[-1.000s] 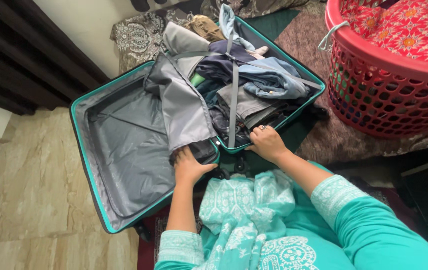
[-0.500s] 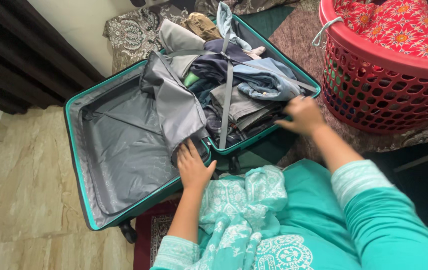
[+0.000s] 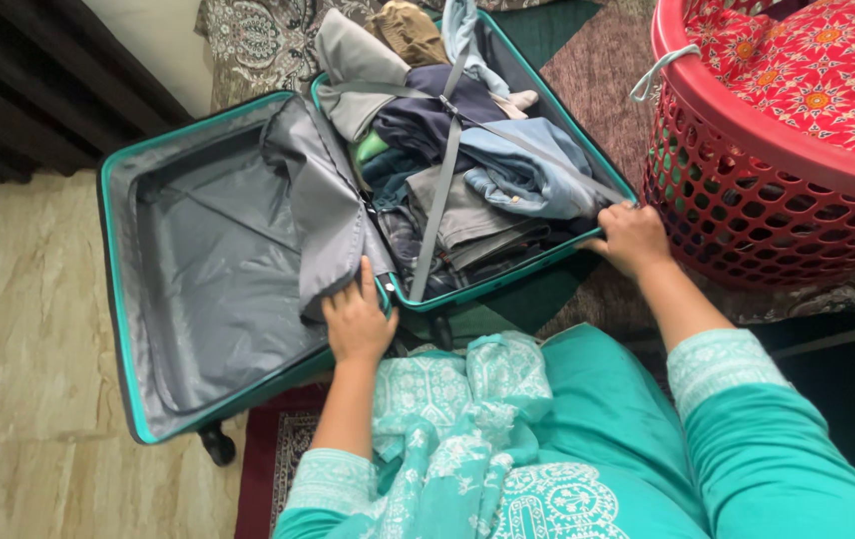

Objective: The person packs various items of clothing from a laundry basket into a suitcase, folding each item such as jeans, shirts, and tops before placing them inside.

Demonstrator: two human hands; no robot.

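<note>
A teal hard-shell suitcase (image 3: 115, 299) lies open flat on the floor. Its right half is packed with folded clothes (image 3: 477, 180) under a grey strap (image 3: 439, 200). The left half is empty, lined in grey. My left hand (image 3: 356, 321) rests at the hinge, fingers spread on the grey divider flap (image 3: 333, 215). My right hand (image 3: 629, 238) grips the suitcase's near right corner rim, next to the basket.
A red plastic laundry basket (image 3: 747, 200) holding a red patterned cloth (image 3: 807, 70) stands at the right, close to the suitcase. My teal clothing (image 3: 547, 439) fills the bottom. A patterned rug (image 3: 597, 80) lies under the case; pale tiled floor (image 3: 28, 329) at left.
My right hand has slid rightward along the suitcase's near edge from its middle to the right corner. My left hand has stayed at the hinge on the grey flap.
</note>
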